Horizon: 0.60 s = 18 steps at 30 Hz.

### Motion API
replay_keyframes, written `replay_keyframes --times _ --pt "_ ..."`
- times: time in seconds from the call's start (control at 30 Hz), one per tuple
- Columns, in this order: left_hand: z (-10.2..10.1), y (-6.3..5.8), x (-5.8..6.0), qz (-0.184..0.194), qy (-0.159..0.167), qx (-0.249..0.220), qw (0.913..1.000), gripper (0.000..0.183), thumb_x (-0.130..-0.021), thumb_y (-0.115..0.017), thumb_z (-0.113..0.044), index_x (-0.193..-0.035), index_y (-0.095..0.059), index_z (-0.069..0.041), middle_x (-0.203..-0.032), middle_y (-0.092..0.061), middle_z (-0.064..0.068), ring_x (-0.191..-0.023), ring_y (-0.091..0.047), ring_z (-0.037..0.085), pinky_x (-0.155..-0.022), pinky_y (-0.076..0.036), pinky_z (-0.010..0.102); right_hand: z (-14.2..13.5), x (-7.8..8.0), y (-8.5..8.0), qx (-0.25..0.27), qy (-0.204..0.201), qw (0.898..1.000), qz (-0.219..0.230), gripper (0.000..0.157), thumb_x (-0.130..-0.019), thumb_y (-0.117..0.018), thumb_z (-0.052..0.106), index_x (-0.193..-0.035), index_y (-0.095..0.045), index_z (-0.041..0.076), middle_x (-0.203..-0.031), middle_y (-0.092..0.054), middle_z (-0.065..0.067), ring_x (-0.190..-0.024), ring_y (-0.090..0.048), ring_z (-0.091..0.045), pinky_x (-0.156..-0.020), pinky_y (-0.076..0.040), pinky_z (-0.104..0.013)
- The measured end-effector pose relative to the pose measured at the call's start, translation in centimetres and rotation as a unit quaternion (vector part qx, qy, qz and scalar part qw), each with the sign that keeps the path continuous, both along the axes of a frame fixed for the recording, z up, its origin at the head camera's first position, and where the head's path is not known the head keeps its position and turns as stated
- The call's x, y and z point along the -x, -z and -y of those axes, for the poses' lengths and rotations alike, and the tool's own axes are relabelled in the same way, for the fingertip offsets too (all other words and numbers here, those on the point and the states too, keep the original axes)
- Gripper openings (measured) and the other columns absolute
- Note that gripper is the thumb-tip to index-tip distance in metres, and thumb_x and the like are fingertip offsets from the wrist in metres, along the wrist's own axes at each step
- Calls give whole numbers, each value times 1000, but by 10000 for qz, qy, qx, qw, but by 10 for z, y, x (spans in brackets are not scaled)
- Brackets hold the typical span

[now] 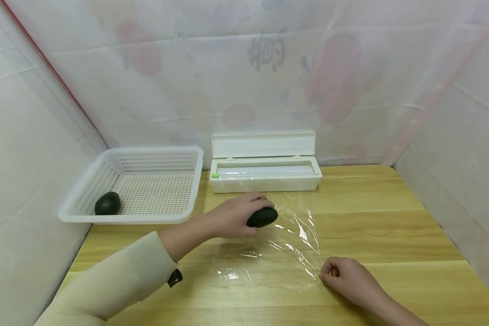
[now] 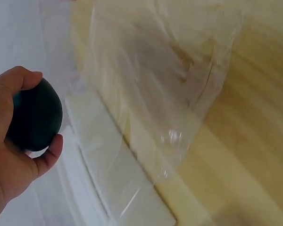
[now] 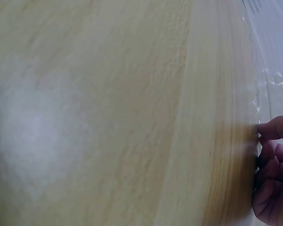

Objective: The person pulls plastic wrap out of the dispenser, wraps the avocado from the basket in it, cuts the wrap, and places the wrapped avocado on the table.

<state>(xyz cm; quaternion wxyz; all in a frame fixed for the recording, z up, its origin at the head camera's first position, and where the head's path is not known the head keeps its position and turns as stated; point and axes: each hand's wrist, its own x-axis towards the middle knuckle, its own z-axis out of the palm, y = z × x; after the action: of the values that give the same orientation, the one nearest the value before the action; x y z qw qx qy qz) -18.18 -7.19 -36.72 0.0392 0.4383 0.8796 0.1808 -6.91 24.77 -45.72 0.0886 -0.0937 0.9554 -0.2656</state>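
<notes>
My left hand (image 1: pixel 237 215) grips a dark green avocado (image 1: pixel 262 218) above a sheet of clear plastic wrap (image 1: pixel 285 253). The left wrist view shows the thumb and fingers curled round the avocado (image 2: pixel 37 115). At the near right corner of the wrap, my right hand (image 1: pixel 350 278) pinches the film's edge between thumb and forefinger, the other fingers curled. The wrap runs back to a white dispenser box (image 1: pixel 265 184), its lid raised, with a roll of film (image 1: pixel 265 170) inside.
A white perforated basket (image 1: pixel 193 194) stands at the back left, with another dark avocado (image 1: pixel 107 203) in its near left corner. A small green tab (image 1: pixel 214 175) sits on the dispenser's left end. Printed curtains (image 1: pixel 236 81) enclose the wooden table (image 1: pixel 375 217).
</notes>
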Motion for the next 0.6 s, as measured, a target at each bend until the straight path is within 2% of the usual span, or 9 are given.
replay_keyframes --times 0.13,0.27,0.4,0.6 --pt "-10 14 -9 -129 94 216 9996 65 -80 -76 -22 -140 -50 -26 -134 -46 4 -112 -50 16 -82 -53 29 0 0 1 -20 21 10000 -2 17 -85 -73 22 -73 -62 27 -59 -46 14 -53 -38 0 -52 -34 -20" --pt "-17 23 -17 -18 34 476 9989 66 -82 -76 -28 -142 -48 -29 -134 -46 4 -113 -49 17 -78 -52 27 0 1 1 2 32 10000 5 17 -84 -73 21 -73 -62 27 -59 -47 14 -53 -39 0 -53 -34 -20" --pt "-23 33 -22 48 55 736 9973 65 -85 -73 -34 -144 -47 -29 -135 -46 3 -114 -49 16 -80 -52 27 0 0 1 11 22 10000 -14 16 -84 -73 21 -73 -62 27 -59 -46 14 -53 -39 0 -53 -34 -20" --pt "-27 51 -25 47 179 721 9972 67 -85 -74 -36 -144 -46 -27 -135 -47 4 -117 -49 17 -85 -52 29 0 -1 0 36 18 10000 -50 16 -84 -72 21 -73 -62 26 -59 -46 15 -53 -38 1 -52 -34 -20"
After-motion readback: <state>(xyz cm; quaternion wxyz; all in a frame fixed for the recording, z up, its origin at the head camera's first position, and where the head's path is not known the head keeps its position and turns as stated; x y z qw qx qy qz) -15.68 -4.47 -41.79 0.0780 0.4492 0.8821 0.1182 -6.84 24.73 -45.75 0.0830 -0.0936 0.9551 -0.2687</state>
